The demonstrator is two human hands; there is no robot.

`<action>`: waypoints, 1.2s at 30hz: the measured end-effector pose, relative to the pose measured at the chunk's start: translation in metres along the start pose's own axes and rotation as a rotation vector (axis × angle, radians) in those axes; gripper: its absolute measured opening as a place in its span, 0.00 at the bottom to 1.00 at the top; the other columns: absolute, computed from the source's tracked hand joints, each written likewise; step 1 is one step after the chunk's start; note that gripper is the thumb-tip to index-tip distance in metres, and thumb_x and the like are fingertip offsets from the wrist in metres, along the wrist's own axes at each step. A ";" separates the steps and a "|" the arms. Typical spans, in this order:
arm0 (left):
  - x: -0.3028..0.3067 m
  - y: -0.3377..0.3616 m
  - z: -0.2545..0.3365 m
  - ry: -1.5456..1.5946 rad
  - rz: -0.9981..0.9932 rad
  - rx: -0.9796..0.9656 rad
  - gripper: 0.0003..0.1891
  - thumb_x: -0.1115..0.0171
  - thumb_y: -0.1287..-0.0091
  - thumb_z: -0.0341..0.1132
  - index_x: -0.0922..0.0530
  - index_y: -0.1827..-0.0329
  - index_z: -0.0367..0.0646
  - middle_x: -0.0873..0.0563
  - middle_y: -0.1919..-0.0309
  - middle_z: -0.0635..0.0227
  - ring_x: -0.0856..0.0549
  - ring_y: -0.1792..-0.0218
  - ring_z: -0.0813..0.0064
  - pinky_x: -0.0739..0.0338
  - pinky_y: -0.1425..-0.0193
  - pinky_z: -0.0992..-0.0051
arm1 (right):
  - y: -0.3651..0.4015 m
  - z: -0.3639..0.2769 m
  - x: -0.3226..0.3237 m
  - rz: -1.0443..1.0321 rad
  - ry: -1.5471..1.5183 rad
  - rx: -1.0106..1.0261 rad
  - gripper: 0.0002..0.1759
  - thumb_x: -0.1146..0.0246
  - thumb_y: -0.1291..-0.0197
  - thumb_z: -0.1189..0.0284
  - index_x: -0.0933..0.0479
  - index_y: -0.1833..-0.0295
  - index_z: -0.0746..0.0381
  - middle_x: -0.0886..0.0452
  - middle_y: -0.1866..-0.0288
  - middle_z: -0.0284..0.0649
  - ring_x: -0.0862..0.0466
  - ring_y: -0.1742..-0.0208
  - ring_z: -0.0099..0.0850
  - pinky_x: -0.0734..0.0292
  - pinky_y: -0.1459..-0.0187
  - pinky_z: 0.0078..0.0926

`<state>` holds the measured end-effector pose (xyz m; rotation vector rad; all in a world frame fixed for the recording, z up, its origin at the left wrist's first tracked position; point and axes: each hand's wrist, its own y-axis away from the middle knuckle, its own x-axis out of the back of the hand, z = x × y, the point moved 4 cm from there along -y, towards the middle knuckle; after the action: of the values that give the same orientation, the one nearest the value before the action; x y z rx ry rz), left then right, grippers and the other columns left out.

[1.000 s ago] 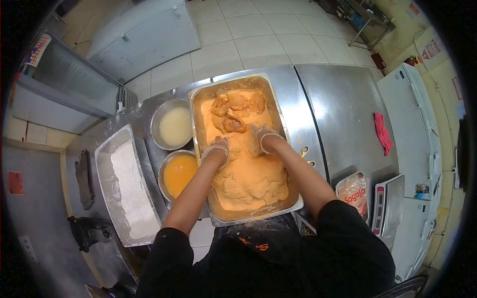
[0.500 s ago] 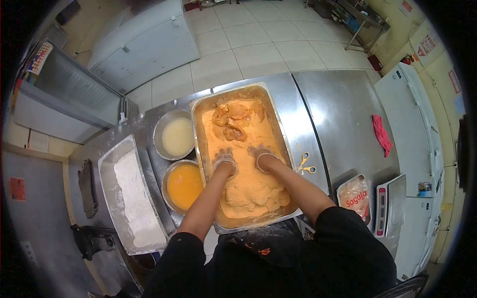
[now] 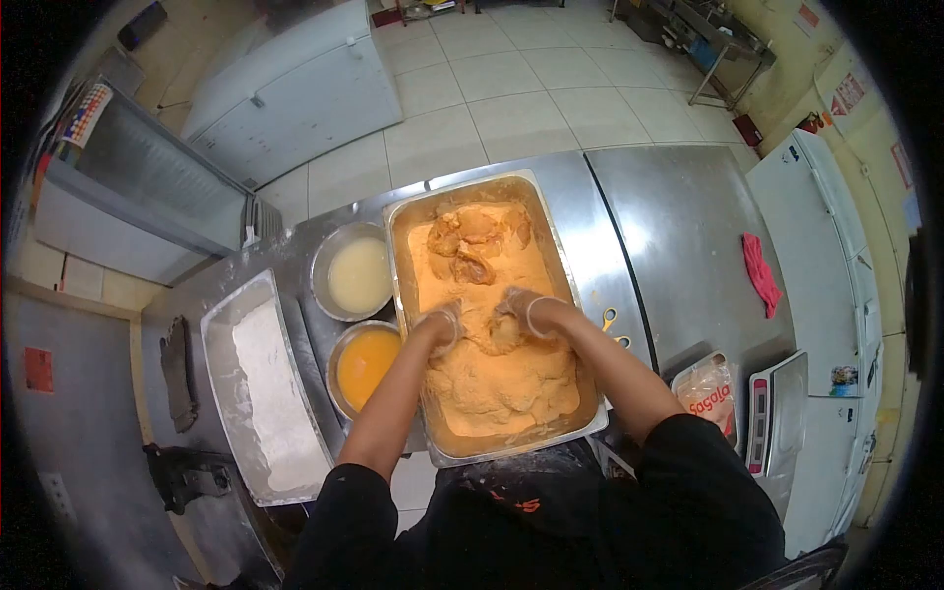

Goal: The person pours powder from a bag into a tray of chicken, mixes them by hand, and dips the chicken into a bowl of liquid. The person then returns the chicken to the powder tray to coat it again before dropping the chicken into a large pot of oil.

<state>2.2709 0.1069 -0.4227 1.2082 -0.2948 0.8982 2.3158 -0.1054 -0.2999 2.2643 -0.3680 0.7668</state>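
Observation:
A deep metal tray (image 3: 567,251) holds orange breading powder (image 3: 442,280). Several raw, marinated meat pieces (image 3: 470,265) lie uncoated at its far end, and powder-covered lumps (image 3: 501,383) fill the near end. In the middle of the tray, my right hand (image 3: 525,309), in a clear glove, curls its fingers over a coated meat piece (image 3: 505,334). My left hand (image 3: 442,324), also gloved, reaches into the powder at the left side; its fingers are partly hidden and blurred by powder.
Left of the tray stand a bowl of pale liquid (image 3: 359,275), a bowl of orange liquid (image 3: 366,366) and a pan of white flour (image 3: 270,403). To the right are yellow-handled scissors (image 3: 610,317), a plastic bag (image 3: 708,398), a scale (image 3: 782,413) and a pink cloth (image 3: 757,275).
Both hands have drawn slightly nearer to me through the powder. The right hand's fingers have curled over a coated piece, and the powder between the hands is disturbed.

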 end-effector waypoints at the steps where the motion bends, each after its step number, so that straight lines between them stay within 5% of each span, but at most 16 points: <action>1: 0.015 0.018 0.011 0.033 -0.014 -0.025 0.32 0.40 0.32 0.42 0.35 0.27 0.41 0.27 0.31 0.54 0.25 0.33 0.56 0.28 0.32 0.64 | -0.007 0.010 -0.001 0.050 -0.061 0.045 0.34 0.37 0.41 0.81 0.33 0.28 0.60 0.25 0.32 0.48 0.27 0.30 0.40 0.29 0.36 0.34; 4: 0.058 0.064 0.044 -0.065 0.172 -0.186 0.28 0.41 0.31 0.44 0.30 0.30 0.43 0.21 0.39 0.49 0.21 0.39 0.51 0.27 0.35 0.64 | -0.010 0.022 0.012 0.148 -0.082 0.320 0.26 0.36 0.43 0.78 0.27 0.37 0.66 0.21 0.40 0.53 0.20 0.41 0.48 0.25 0.40 0.36; 7: 0.061 0.059 0.051 -0.184 0.347 -0.233 0.25 0.37 0.35 0.42 0.26 0.37 0.41 0.18 0.44 0.50 0.19 0.42 0.52 0.25 0.38 0.62 | -0.005 0.028 0.013 0.350 -0.299 -0.228 0.24 0.35 0.39 0.76 0.26 0.37 0.64 0.18 0.45 0.49 0.17 0.50 0.44 0.23 0.46 0.34; 10: 0.082 0.065 0.070 -0.242 0.128 -0.115 0.22 0.35 0.36 0.39 0.23 0.40 0.43 0.19 0.39 0.51 0.20 0.38 0.53 0.25 0.36 0.61 | -0.014 0.028 0.012 0.123 -0.117 -0.335 0.21 0.34 0.39 0.73 0.25 0.40 0.65 0.17 0.49 0.51 0.16 0.53 0.45 0.22 0.49 0.36; 16: 0.086 0.061 0.079 -0.379 0.086 -0.306 0.19 0.34 0.39 0.38 0.20 0.46 0.39 0.16 0.47 0.49 0.17 0.44 0.52 0.22 0.42 0.60 | -0.016 0.020 0.009 -0.003 0.095 -0.176 0.30 0.26 0.48 0.63 0.25 0.40 0.61 0.18 0.45 0.52 0.18 0.44 0.47 0.22 0.47 0.42; 25: 0.096 0.082 0.067 -0.139 0.221 -0.168 0.18 0.29 0.40 0.40 0.19 0.52 0.38 0.14 0.54 0.49 0.15 0.51 0.51 0.21 0.46 0.61 | -0.005 0.026 -0.011 0.453 -0.465 -0.235 0.26 0.28 0.47 0.69 0.23 0.42 0.63 0.17 0.45 0.50 0.17 0.42 0.42 0.23 0.43 0.36; 28: 0.095 0.081 0.067 -0.277 0.264 -0.186 0.19 0.29 0.41 0.41 0.19 0.52 0.38 0.13 0.56 0.50 0.15 0.52 0.52 0.20 0.48 0.61 | -0.001 0.021 -0.011 0.440 -0.518 -0.275 0.23 0.29 0.45 0.70 0.21 0.44 0.66 0.16 0.46 0.50 0.16 0.44 0.40 0.22 0.44 0.33; 36: 0.100 0.091 0.061 -0.133 0.280 -0.149 0.20 0.31 0.41 0.43 0.17 0.54 0.35 0.13 0.55 0.48 0.13 0.54 0.51 0.18 0.49 0.61 | 0.006 -0.018 0.012 0.443 0.111 -0.191 0.14 0.37 0.39 0.67 0.19 0.51 0.61 0.15 0.63 0.51 0.15 0.62 0.47 0.20 0.57 0.38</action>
<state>2.2832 0.1031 -0.2744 1.1059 -0.6391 1.0186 2.3148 -0.0975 -0.2793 1.9725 -0.8699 1.0263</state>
